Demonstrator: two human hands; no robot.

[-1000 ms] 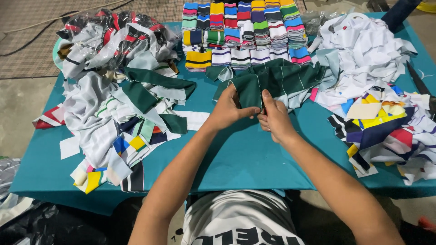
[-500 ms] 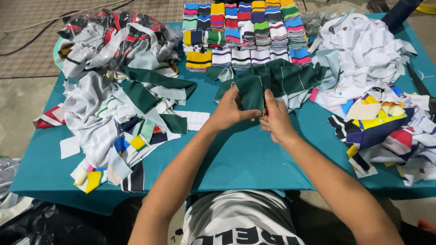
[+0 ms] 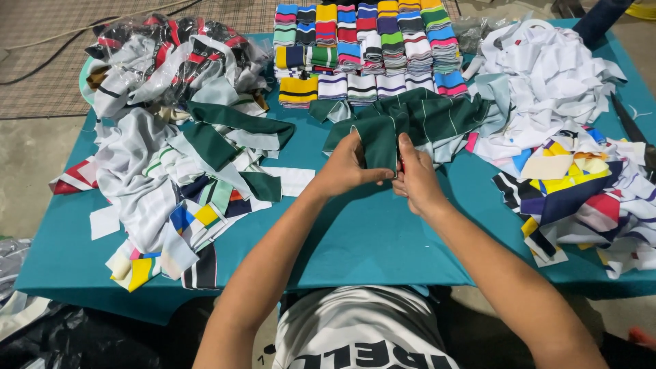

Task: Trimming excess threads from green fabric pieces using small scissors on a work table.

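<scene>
Both of your hands are closed on the dark green striped collar piece [image 3: 403, 123] at the middle of the teal counter [image 3: 369, 239]. Your left hand [image 3: 348, 167] pinches the near end from the left, thumb laid across its lower edge; your right hand [image 3: 415, 179] grips the same end from the right, fingers curled tight. The two sit almost touching — a grip that judging by the frame keeps the folded end flat and its edges matched.

The strip's long axis runs from your hands up and to the right, its far end spreading toward the white fabric heap [image 3: 553, 75]; the thin pale stripes cross it.

Sorting appears to govern the layout: stacked striped bands [image 3: 369, 48] stand in rows at the far edge, loose mixed scraps [image 3: 171, 178] lie left, and coloured offcuts [image 3: 581, 184] lie right — each within reach of one arm.
</scene>
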